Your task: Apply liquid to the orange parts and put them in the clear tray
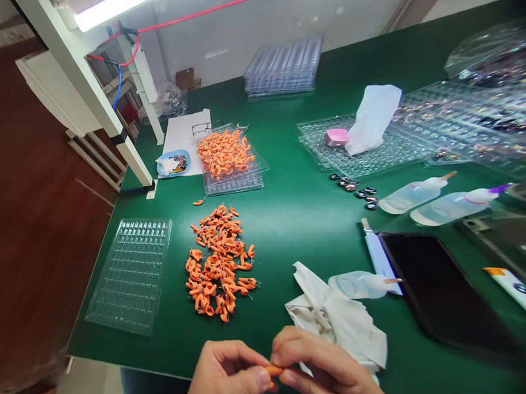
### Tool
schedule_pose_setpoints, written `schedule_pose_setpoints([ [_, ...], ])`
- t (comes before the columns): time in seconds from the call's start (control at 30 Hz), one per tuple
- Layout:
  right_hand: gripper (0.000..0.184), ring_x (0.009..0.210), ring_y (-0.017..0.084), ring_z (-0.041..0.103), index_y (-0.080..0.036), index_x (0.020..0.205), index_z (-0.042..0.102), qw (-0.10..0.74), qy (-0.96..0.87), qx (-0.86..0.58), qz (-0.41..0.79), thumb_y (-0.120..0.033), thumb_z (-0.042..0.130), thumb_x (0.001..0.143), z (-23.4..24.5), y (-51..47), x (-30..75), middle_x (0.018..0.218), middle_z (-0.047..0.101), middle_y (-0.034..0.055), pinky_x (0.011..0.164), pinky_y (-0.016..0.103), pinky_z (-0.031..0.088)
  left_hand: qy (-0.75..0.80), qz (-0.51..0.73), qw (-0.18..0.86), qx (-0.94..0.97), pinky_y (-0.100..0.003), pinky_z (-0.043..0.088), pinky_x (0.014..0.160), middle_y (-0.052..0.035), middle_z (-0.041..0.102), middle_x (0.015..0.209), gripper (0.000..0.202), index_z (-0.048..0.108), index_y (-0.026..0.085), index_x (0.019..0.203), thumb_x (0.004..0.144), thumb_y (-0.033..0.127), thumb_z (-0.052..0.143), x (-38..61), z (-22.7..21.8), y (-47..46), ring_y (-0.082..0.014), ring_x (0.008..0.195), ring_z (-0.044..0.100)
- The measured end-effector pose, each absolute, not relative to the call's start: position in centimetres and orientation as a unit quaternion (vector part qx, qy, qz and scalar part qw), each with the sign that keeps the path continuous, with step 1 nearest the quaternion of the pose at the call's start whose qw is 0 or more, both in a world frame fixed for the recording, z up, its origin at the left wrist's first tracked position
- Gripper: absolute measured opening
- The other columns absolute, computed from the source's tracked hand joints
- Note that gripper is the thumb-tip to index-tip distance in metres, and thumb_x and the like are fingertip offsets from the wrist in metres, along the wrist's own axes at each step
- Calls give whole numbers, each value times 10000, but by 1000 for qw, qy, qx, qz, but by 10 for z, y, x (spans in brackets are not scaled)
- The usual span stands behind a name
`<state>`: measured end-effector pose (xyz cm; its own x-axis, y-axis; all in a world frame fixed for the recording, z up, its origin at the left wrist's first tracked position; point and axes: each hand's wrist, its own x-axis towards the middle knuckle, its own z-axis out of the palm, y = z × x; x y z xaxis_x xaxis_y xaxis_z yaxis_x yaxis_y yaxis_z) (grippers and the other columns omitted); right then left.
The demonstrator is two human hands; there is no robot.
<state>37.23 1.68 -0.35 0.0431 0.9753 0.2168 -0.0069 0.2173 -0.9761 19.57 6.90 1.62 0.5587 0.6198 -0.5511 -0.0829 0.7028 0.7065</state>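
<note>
Near the table's front edge, my left hand (232, 375) pinches a small orange plastic part (274, 370) between thumb and fingers. My right hand (318, 364) grips the other end of the same part, its fingertips meeting the left ones; much of the part is hidden. Just beyond lies a loose pile of similar orange parts (220, 259), some with thin wires sticking out. A crumpled white cloth (336, 321) sits right beside my right hand, with a squeeze bottle (356, 284) resting against it.
At left lies a clear compartment tray (130, 276); farther back, more orange parts (224, 152) fill stacked trays beside a blue dish (173, 164). To the right are a dark phone-like slab (443, 288), two more bottles (412, 194), small dark round pieces (360, 191) and a pink block (337, 137).
</note>
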Motion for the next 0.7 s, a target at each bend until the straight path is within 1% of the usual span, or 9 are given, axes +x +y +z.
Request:
schedule_pose_setpoints([
  [0.2,88,727,147,660,-297,972,693,577,-534,-435,439,-243,627,948,-3,12,374,811,682,26,650,201,542,412,221,822,325,-207,443,648,-31,749,703,265,815,173,746,645,399,907,197,12,64,-109,638,613],
  [0.5,125,756,136,660,-323,999,693,586,-521,-423,453,-228,633,946,-13,-3,370,839,693,6,690,196,538,415,225,816,334,-199,411,616,-27,726,674,265,812,165,751,660,397,898,195,3,49,-81,587,539],
  [0.6,141,780,137,659,-338,1012,686,592,-512,-421,458,-226,628,948,-20,-10,369,851,691,2,710,199,533,423,232,808,339,-207,428,633,-28,719,668,283,811,165,735,641,415,905,195,-1,43,-96,608,564],
  [0.7,120,775,138,656,-333,1003,691,591,-506,-424,463,-246,624,953,-26,-15,367,850,684,6,701,201,526,435,227,800,346,-207,428,631,-26,710,647,301,815,175,727,635,447,903,193,-5,38,-104,603,582],
])
